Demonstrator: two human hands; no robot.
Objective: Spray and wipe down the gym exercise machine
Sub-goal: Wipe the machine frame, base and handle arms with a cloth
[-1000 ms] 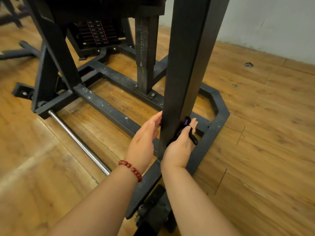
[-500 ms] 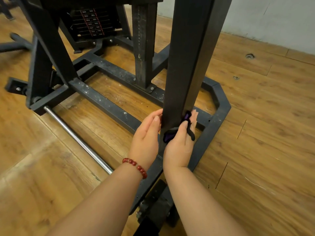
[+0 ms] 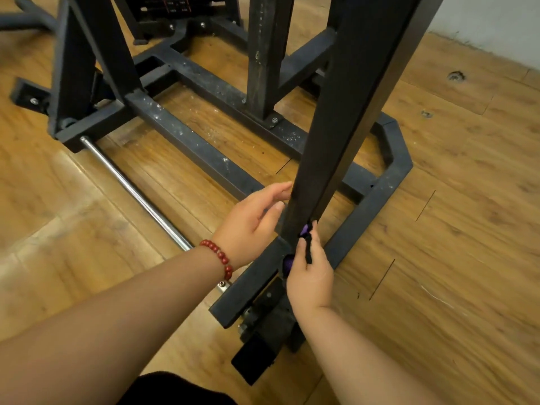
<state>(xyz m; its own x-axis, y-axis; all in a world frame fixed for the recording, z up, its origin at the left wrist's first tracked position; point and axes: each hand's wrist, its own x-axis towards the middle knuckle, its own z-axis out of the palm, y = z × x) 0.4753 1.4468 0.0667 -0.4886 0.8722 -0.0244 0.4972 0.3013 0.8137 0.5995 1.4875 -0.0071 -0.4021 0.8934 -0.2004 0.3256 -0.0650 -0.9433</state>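
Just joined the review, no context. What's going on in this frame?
A person is wiping a black gym machine low down. The right hand grips a purple and black cloth against the foot of the upright post, just above where it meets the base frame. The left hand, with a red bead bracelet on its wrist, touches the post's left side with relaxed fingers. White specks show on a base crossbar.
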